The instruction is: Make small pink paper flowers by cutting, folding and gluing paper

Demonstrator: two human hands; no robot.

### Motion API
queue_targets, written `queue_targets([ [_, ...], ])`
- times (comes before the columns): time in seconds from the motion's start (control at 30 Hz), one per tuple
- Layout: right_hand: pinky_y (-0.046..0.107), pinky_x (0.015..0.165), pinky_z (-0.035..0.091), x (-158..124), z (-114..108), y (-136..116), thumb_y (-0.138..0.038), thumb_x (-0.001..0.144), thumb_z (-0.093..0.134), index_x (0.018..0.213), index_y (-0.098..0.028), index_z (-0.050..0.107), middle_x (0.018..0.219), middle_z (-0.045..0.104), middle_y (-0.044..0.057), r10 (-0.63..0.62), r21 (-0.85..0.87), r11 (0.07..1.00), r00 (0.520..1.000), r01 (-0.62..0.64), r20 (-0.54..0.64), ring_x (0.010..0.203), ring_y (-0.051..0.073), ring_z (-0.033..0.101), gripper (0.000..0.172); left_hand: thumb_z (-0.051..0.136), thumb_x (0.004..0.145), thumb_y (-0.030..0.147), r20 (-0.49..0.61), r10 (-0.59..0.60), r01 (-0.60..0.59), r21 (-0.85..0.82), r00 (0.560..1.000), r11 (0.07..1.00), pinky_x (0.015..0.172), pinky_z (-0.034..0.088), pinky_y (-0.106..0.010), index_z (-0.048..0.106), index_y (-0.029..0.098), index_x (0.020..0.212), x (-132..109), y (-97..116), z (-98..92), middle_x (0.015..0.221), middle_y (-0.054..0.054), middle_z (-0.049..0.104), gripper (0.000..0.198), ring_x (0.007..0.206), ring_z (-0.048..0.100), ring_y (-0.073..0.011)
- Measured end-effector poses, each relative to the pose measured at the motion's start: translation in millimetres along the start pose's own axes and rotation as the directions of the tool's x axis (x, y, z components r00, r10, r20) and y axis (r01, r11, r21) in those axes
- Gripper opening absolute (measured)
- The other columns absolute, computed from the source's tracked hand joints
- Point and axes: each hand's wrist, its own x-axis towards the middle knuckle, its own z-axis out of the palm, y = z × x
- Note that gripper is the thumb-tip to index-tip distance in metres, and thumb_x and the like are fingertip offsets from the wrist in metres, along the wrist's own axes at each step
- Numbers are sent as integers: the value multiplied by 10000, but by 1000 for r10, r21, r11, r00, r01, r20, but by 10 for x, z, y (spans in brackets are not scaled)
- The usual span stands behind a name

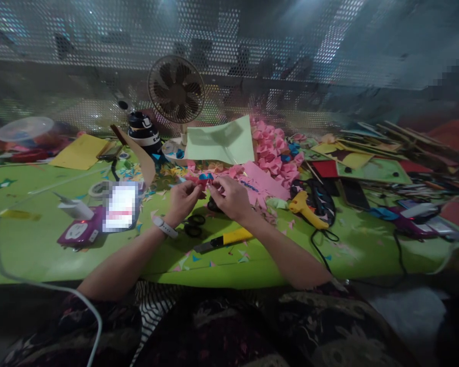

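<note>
Hands are working a small red and blue paper piece (204,178) over a green table (34,244). The left hand (181,200) is pinching one end of it and the right hand (229,196) is pinching the other, both sets of fingers closed on the paper between them. Black scissors (193,225) are lying just below the left wrist, and a yellow utility knife (224,239) is lying below the right hand. A yellow glue gun (305,208) is resting to that hand's outer side, and pink paper flowers (275,153) are sitting heaped beyond it.
</note>
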Motion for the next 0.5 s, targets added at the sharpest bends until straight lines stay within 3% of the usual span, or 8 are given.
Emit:
queue_targets([
  [0.17, 322, 771, 462, -19, 41, -34, -316, 920, 524, 892, -195, 638, 907, 706, 90, 70, -113, 991, 998, -68, 10, 864, 226, 637, 168, 620, 848, 413, 78, 129, -141, 188, 989, 972, 505, 427, -234, 587, 181, 630, -80, 83, 6, 572, -16, 641, 320, 521, 590, -134],
  [0.33, 296, 708, 438, -9, 36, -5, -312, 884, 537, 833, -201, 630, 856, 704, 70, 55, -138, 989, 997, -61, -44, 795, 204, 622, 153, 531, 910, 373, 192, 311, -366, 477, 931, 799, 538, 360, -241, 572, 186, 662, -139, 172, 0, 590, -4, 587, 313, 530, 514, -116],
  [0.43, 285, 695, 429, 0, 44, 30, -308, 897, 526, 822, -202, 637, 840, 706, 64, 34, -146, 989, 998, -40, -48, 787, 196, 619, 170, 505, 924, 356, 228, 390, -450, 525, 892, 723, 546, 347, -248, 569, 187, 658, -143, 191, 5, 601, -16, 593, 322, 533, 511, -119],
  [0.5, 282, 699, 430, 8, 51, 55, -276, 914, 511, 847, -200, 649, 857, 714, 66, 18, -143, 990, 1000, -20, -20, 799, 195, 626, 172, 508, 924, 356, 228, 403, -461, 519, 886, 720, 548, 354, -249, 586, 188, 665, -146, 203, 5, 613, -25, 616, 318, 544, 533, -124],
])
